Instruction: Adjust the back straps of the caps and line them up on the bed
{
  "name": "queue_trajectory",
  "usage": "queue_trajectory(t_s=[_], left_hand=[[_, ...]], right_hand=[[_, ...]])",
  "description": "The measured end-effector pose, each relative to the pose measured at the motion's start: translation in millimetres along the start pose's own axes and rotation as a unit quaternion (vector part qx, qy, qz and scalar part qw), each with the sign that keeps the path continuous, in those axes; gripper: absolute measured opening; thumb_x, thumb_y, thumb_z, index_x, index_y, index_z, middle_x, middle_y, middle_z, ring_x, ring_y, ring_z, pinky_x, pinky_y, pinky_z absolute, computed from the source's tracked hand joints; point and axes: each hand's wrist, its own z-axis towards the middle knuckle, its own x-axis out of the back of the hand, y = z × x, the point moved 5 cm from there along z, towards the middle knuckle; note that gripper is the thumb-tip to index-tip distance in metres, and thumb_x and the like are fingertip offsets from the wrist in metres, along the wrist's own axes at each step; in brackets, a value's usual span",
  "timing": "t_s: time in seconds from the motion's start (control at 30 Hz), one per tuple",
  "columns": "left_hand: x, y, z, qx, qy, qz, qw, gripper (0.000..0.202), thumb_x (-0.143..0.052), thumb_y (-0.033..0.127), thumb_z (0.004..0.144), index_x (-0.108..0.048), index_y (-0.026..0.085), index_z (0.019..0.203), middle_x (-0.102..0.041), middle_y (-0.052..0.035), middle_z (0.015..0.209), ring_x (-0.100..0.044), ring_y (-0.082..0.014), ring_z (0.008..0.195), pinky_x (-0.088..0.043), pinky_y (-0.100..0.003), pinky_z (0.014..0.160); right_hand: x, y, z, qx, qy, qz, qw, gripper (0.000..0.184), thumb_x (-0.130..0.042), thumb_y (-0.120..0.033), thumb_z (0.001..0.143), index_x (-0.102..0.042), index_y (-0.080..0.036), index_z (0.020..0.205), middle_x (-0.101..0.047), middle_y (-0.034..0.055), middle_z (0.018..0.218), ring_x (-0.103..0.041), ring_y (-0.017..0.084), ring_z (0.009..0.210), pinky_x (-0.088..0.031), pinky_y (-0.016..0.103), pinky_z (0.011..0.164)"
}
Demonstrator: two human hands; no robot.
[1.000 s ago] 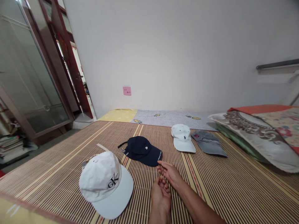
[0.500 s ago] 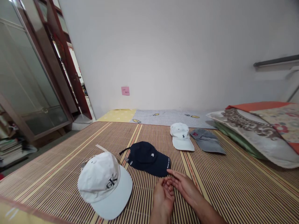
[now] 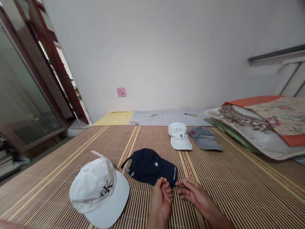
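A navy baseball cap [image 3: 145,165] with a small white emblem lies upright on the striped mat, its brim pointing right towards my hands. My left hand [image 3: 161,198] is curled at the brim's near edge, thumb and fingertips closed against it; what lies between them is partly hidden. On the other side, my right hand [image 3: 194,194] has its fingers loosely stretched and apart, the foremost fingertip at the brim's right corner. Left of the hands rests a white cap with CK lettering [image 3: 97,187], brim towards me.
Farther back stand a white cap with a small dark logo [image 3: 180,136] and a grey cap [image 3: 206,138], side by side. Pillows [image 3: 252,133] are stacked at the right. A wall [image 3: 166,57] with a pink note [image 3: 121,92] closes the far side of the striped mat [image 3: 228,184].
The camera view has shifted slightly right. Relative to the other caps, the navy cap has slid a little right and nearer. My hands, close together before, have moved apart around the brim corner.
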Motion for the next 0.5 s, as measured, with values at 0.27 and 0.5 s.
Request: queue_trajectory(t_s=[0.27, 0.5], left_hand=[[1.0, -8.8, 0.5, 0.001, 0.012, 0.02, 1.0, 0.036, -0.043, 0.02, 0.104, -0.054, 0.016, 0.071, -0.049, 0.0033, 0.05, -0.041, -0.0073, 0.038, -0.026, -0.016, 0.043], [-1.3, -21.0, -0.7, 0.016, 0.018, 0.064, 0.998, 0.043, -0.042, 0.023, 0.107, -0.054, 0.015, 0.067, -0.047, 0.0039, 0.047, -0.042, -0.0065, 0.037, -0.025, -0.016, 0.043]], right_hand=[[4.5, 3.2, 5.3, -0.013, 0.007, 0.033, 0.999, 0.063, -0.103, -0.047, 0.055, -0.077, -0.017, 0.104, -0.081, 0.0105, 0.104, -0.077, 0.021, 0.077, -0.061, 0.03, 0.065], [-0.8, -1.3, 2.8, -0.026, -0.014, 0.062, 0.998, 0.058, -0.101, -0.038, 0.06, -0.077, -0.017, 0.109, -0.08, 0.0114, 0.112, -0.074, 0.016, 0.072, -0.056, 0.026, 0.062]])
